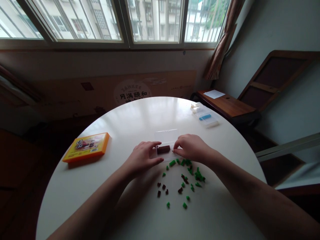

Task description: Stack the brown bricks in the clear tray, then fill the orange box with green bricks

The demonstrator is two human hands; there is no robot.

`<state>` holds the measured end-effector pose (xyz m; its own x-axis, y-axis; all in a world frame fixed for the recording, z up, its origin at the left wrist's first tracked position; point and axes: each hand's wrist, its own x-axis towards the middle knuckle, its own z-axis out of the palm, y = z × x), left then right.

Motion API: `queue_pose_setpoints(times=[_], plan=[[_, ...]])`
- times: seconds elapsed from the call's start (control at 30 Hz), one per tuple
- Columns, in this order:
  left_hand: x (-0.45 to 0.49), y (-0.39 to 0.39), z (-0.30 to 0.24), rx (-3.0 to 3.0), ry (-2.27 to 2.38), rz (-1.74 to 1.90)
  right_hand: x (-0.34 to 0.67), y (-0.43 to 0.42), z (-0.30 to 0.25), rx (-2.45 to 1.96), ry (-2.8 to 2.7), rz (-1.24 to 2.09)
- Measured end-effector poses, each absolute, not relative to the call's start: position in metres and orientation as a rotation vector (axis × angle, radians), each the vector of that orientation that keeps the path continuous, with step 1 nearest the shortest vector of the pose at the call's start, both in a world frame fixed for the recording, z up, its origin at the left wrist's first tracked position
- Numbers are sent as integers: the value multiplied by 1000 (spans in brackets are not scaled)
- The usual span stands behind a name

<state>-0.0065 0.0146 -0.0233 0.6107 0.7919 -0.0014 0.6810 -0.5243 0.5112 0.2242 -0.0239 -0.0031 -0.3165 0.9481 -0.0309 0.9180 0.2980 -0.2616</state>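
Fingers of the left hand (142,156) are set wide, the clear box (165,157) held between; whether anything is pinched by the narrowed right hand (188,146) cannot be told.

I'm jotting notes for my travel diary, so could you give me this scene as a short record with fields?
Surface: round white table
Left hand: thumb and forefinger spread around the left end of an open clear case
Right hand: fingertips together at the case's right side; grip unclear
Inside case: ribbed brown block
Loose nearby: scattered green pieces and brown pieces
Table's left: orange box
Table's far right: clear container, blue item
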Motion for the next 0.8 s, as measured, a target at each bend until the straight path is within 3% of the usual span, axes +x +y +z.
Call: queue_pose_setpoints(times=[0.8], plan=[[-6, 13, -24, 2385, 1166, 348, 220, -28, -5, -1647, -2394, 325]])
